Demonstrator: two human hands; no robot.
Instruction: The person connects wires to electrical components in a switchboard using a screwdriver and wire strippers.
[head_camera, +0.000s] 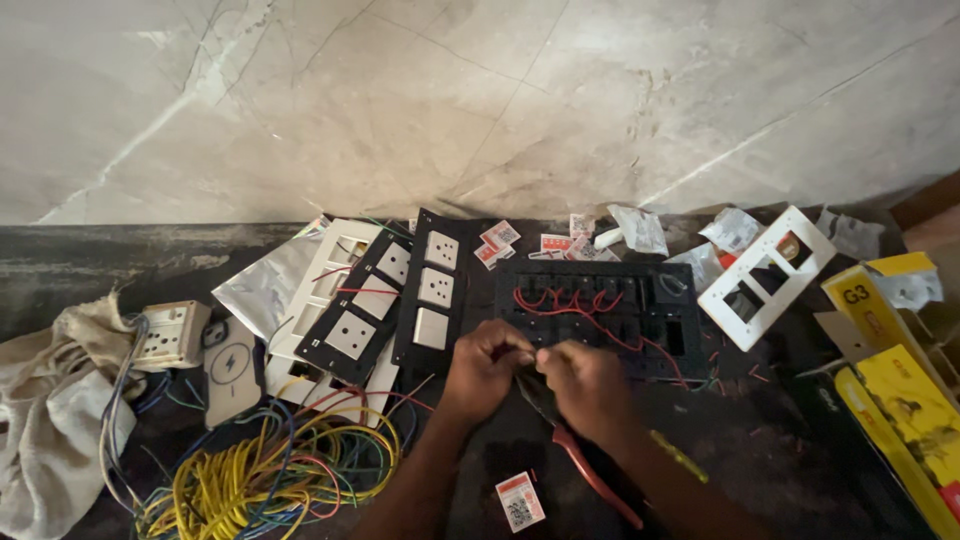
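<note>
My left hand (485, 368) and my right hand (588, 385) meet over the front edge of a black switch panel (600, 312) laced with red wire loops (565, 300). The left fingers pinch a thin wire near the panel. The right hand grips red-handled pliers (590, 470), whose handles trail back toward me. What lies between the fingertips is hidden.
Black plates with white sockets (425, 290) lie left of the panel. A tangle of yellow and coloured wire (265, 475) sits at front left, beside a cloth (55, 420) and a white socket box (172, 335). A white frame (765, 275), yellow cartons (900, 390) and small packets (520, 500) lie around.
</note>
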